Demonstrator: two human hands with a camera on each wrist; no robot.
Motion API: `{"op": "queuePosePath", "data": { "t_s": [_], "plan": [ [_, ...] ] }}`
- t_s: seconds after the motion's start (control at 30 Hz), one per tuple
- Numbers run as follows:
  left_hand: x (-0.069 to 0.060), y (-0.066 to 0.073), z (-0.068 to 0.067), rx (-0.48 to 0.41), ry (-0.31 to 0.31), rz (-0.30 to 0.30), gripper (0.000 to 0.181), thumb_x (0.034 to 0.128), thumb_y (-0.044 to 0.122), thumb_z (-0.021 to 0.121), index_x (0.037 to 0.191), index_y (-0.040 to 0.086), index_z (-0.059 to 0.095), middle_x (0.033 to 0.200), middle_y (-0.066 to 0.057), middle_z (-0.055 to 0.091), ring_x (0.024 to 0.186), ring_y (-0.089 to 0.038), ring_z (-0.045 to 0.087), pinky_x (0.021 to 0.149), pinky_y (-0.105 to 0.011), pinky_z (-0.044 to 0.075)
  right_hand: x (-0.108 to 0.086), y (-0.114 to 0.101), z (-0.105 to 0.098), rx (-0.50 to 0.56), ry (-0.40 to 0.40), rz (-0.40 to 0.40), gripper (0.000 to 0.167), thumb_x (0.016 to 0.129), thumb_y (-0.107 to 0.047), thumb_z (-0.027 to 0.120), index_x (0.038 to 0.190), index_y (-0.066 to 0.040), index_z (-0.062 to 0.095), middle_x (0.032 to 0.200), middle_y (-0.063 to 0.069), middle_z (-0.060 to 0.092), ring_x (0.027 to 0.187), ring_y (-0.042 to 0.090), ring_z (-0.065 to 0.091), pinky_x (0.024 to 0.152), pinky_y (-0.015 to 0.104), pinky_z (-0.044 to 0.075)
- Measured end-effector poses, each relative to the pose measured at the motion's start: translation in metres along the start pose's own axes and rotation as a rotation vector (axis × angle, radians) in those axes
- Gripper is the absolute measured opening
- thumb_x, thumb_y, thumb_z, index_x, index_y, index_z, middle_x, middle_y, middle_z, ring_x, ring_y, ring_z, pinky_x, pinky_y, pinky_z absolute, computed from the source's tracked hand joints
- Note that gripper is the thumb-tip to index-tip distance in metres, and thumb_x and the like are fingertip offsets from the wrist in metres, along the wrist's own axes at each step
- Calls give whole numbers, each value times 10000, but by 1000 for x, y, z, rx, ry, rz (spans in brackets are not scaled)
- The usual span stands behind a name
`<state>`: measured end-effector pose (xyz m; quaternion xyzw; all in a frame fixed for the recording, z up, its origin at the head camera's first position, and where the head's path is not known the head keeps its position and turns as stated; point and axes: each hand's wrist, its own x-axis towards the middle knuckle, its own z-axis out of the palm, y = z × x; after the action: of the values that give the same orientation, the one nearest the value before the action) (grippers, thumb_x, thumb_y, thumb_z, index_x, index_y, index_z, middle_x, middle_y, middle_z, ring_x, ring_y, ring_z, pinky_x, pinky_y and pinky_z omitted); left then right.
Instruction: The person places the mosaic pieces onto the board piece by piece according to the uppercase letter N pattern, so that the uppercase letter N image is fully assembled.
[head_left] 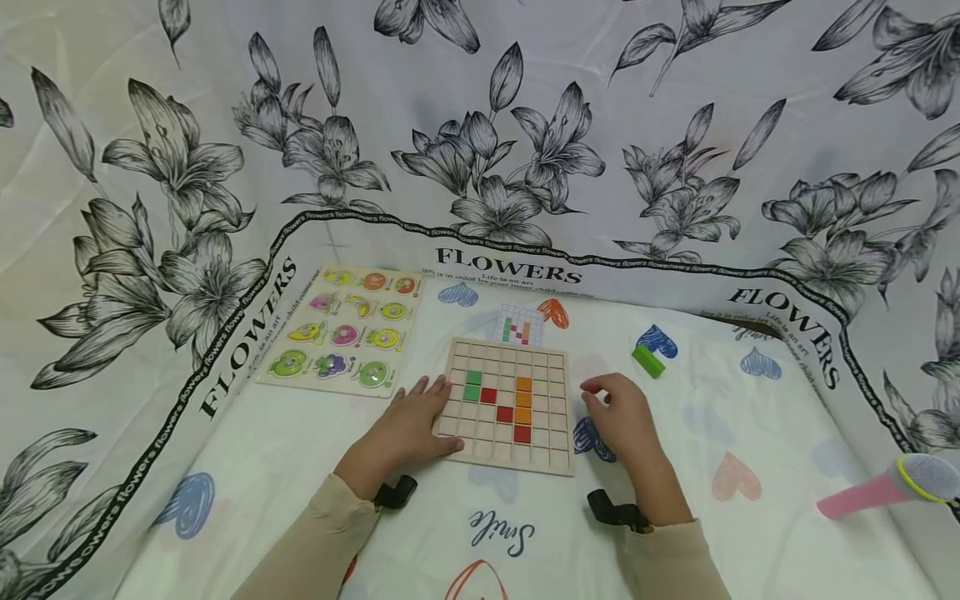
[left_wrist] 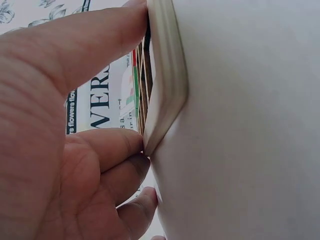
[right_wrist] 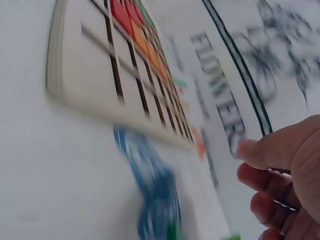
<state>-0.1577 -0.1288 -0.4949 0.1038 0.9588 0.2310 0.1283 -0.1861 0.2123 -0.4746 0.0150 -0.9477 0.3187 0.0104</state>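
Observation:
A square wooden grid board [head_left: 480,450] lies on the cloth with green, red and orange squares in some cells. At its left edge and near-left corner, my left hand [head_left: 405,423] holds it, thumb at the corner and fingers against the side; in the left wrist view the thumb [left_wrist: 100,40] and fingertips touch the rim. Just right of the board hovers my right hand [head_left: 621,412], fingers loosely bent; no piece shows between them in the right wrist view [right_wrist: 285,185]. Behind the board lies a small pattern card [head_left: 519,325] with coloured squares.
Several bright green pieces [head_left: 648,361] lie together to the right, partly over a printed blue heart. A fruit picture puzzle board [head_left: 333,333] lies at the left. A pink toy microphone [head_left: 862,497] is at the far right. Flower-printed cloth [head_left: 495,167] rises behind.

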Motion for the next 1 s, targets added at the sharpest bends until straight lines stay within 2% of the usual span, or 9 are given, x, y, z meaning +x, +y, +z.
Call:
{"op": "queuePosePath", "data": {
  "t_s": [0.17,0.33,0.47,0.57,0.73,1.0],
  "plan": [
    [0,-2,-1,3,-6,-6,1019,916,463,864,1706,69,356,1809,-86,282,1707,-363,162,1380,-618,117,-18,44,-22,-6,-76,145,317,1074,-226,679,1347,-75,737,1197,127,688,1002,271,576,784,354,511],
    [0,-2,-1,2,-5,-2,1014,918,458,862,1704,64,357,1807,-90,286,1706,-366,167,1380,-620,118,-31,70,-29,-9,-188,151,337,1045,-256,732,1329,-75,744,1041,67,653,951,231,562,761,328,469],
    [0,-1,-2,-5,-4,2,1013,915,454,865,1702,61,362,1803,-95,294,1704,-371,171,1379,-621,117,-36,74,-25,-7,-219,117,325,1002,-294,799,1258,-96,770,1009,45,637,935,218,556,774,342,466],
    [0,0,-2,-5,-4,4,1012,913,457,866,1700,62,367,1802,-97,297,1703,-372,173,1379,-622,118,-38,71,-21,6,-205,82,322,973,-308,834,1209,-96,779,1028,55,643,926,217,552,769,346,474],
    [0,0,-2,-4,-6,0,1011,914,461,862,1705,74,364,1805,-91,293,1706,-367,167,1382,-614,115,-39,67,-17,13,-178,39,274,960,-246,848,1167,-80,777,1040,59,666,902,205,551,760,351,479],
    [0,0,-1,0,-1,-3,1014,909,455,870,1704,77,367,1803,-91,298,1705,-369,169,1381,-615,113,-37,66,-11,18,-151,104,211,970,-197,829,1136,-112,731,967,51,652,860,217,553,730,343,448]
  ]
}}
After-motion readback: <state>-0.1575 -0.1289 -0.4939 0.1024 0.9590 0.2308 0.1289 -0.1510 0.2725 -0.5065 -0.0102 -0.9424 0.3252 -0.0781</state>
